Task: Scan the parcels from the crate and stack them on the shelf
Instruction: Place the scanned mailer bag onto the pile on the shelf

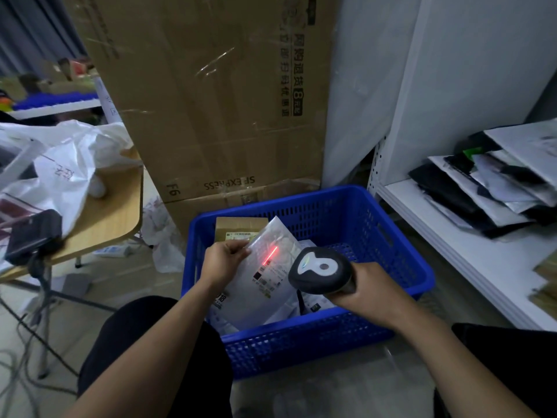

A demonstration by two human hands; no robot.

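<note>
A blue plastic crate point(391, 245) stands on the floor in front of me with several parcels inside. My left hand point(224, 262) pinches the left edge of a white bubble-wrap parcel point(271, 267) and tilts it up over the crate. A red scan line glows on the parcel's upper part. My right hand point(370, 292) grips a grey handheld scanner point(319, 271), its head pointed at the parcel's label. A brown cardboard parcel point(238, 229) lies at the crate's far left corner. On the white shelf point(470, 251) to the right lies a slanted stack of parcels point(494, 182).
A tall cardboard box point(211, 101) stands behind the crate. At the left, a wooden table point(114, 212) carries white plastic bags point(69, 164) and a black device point(33, 233). Cables run over the floor at the lower left. My dark-trousered knees flank the crate.
</note>
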